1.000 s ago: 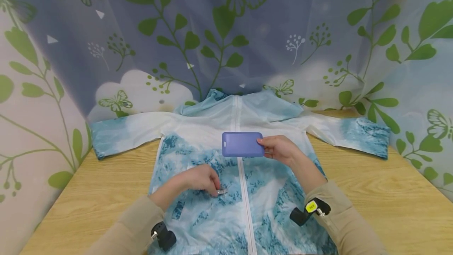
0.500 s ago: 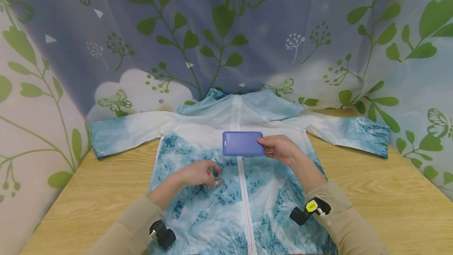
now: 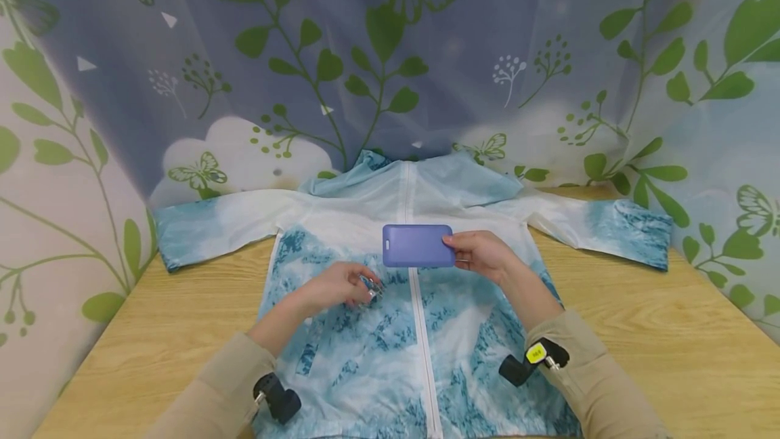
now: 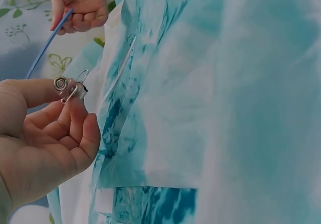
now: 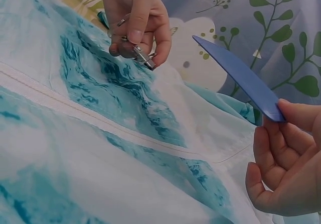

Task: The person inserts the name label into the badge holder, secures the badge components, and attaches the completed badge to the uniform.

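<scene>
Between thumb and fingertips my left hand (image 3: 337, 284) pinches a small silver metal clip (image 4: 75, 87), whose coiled end and wire loops show in the left wrist view. It is just above the left front of a blue-and-white zip jacket (image 3: 341, 358), which lies spread face up. My right hand (image 3: 485, 257) grips the right end of a flat purple-blue card holder (image 3: 417, 246) with a small slot at its other end. In the right wrist view the card holder (image 5: 241, 78) appears nearly edge-on, raised over the jacket, apart from the clip.
The jacket lies on a wood-grain table (image 3: 201, 317), its sleeves (image 3: 627, 232) stretched out to both sides. A patterned curtain (image 3: 463, 80) with leaves and butterflies stands behind and along the sides. Black cameras (image 3: 277, 398) are strapped to both wrists.
My left hand has lifted away from the lower jacket front, moving up and slightly left with the clip and turning it. My right hand and the card holder have stayed nearly still.
</scene>
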{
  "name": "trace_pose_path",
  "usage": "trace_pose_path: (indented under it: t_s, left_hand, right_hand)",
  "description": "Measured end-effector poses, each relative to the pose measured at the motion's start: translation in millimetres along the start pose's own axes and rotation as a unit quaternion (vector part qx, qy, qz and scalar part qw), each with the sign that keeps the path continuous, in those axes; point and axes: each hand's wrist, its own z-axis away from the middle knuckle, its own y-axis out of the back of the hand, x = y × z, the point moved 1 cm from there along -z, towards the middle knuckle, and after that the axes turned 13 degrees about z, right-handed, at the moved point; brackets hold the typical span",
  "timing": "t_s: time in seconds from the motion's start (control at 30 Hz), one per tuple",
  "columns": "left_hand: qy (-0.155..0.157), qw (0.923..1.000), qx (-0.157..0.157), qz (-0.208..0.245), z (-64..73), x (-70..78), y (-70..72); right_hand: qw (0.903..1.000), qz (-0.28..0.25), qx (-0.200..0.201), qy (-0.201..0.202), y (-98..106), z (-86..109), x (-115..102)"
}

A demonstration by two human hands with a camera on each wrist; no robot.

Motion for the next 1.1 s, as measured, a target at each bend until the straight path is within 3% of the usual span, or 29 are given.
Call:
trace_pose_path:
  t_s: [0.27,0.43,0.57,0.83,1.1]
  left_hand:
    - [0.001,0.9977,0.061,0.031,-0.7,1.0,1.8]
    - [0.015,0.9930,0.106,0.051,-2.1,1.0,3.1]
    - [0.020,0.9886,0.124,0.083,-2.8,1.1,4.7]
    - [0.016,0.9817,0.127,0.141,-0.1,2.4,6.6]
    - [0.006,0.9807,0.109,0.162,0.6,3.4,6.8]
  right_hand:
    - [1.0000,0.004,0.000,0.007,-1.5,-0.5,-1.3]
    - [0.9999,-0.002,-0.004,0.010,-2.0,-0.8,-2.5]
    - [0.9999,-0.003,-0.005,0.012,-2.0,-0.5,-2.3]
    - [0.9999,-0.006,-0.003,0.015,-3.6,-0.2,-2.2]
    - [0.9998,-0.012,0.002,0.016,-4.2,0.3,-0.9]
